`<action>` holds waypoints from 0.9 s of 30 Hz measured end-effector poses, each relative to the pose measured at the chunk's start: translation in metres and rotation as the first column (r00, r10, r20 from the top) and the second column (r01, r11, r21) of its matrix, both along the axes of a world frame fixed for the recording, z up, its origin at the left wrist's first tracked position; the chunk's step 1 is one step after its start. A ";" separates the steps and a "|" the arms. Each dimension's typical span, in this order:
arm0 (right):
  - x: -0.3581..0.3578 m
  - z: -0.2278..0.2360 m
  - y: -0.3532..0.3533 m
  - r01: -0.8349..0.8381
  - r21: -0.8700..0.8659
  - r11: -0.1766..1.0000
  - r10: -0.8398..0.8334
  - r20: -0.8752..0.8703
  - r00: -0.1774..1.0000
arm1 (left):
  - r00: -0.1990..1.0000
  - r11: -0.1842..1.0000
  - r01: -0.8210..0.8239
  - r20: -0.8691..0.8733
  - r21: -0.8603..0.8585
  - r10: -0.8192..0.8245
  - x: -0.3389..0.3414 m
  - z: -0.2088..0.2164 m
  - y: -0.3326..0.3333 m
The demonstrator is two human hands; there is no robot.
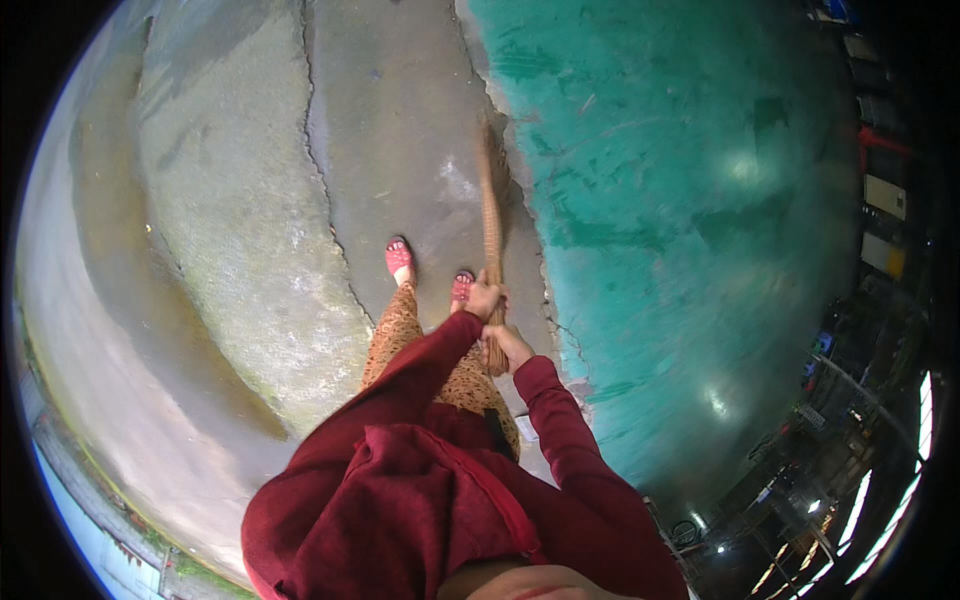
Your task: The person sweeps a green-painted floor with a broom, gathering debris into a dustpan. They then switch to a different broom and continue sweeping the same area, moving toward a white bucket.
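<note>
Gripping, both hands: one stick broom (491, 225), a long bundle of thin tan sticks, held in front of your legs. Left hand (484, 299): closed around the bundle, the farther of the two along it. Right hand (512, 346): closed around it close to the near end, just beside your left.

Broom, placement: pointing away from you over the grey concrete (420, 130), alongside the broken edge (529, 200) of the green floor (680, 210). Far tip: blurred; whether it touches the ground cannot be told.

Footwear: open-toed red sandals (397, 250), one on each foot, the right partly hidden near your left hand. Trousers (394, 330): patterned, orange-brown.

Hazards, as judged:
1. Snagging: thin sticks could catch or snap on the ragged edge if pressed sideways into it.
2. Knocking: the shaft passes near your right foot; a swing leftward could strike the exposed toes.
3. Twisting: hands set so close together at one end give little leverage if the tip catches.
4. Tripping: a crack (331, 222) runs left of your feet; a careless sidestep could find it.
</note>
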State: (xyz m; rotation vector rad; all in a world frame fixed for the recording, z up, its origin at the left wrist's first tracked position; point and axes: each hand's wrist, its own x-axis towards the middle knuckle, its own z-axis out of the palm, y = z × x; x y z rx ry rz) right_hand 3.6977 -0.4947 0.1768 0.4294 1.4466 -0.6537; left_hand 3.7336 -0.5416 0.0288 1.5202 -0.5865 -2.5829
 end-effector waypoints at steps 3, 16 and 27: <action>-0.022 0.024 0.028 -0.035 -0.073 0.997 0.043 0.110 0.993 | 0.959 0.923 0.085 0.283 -0.376 0.027 -0.010 0.062 0.004; -0.037 0.018 0.016 -0.159 -0.096 0.983 0.172 0.142 0.975 | 0.956 0.959 -0.109 0.236 -0.262 0.173 -0.021 0.032 0.013; 0.000 -0.010 -0.031 -0.089 -0.108 0.990 0.091 0.008 0.996 | 0.992 0.992 -0.118 0.039 0.038 0.117 0.010 0.020 -0.043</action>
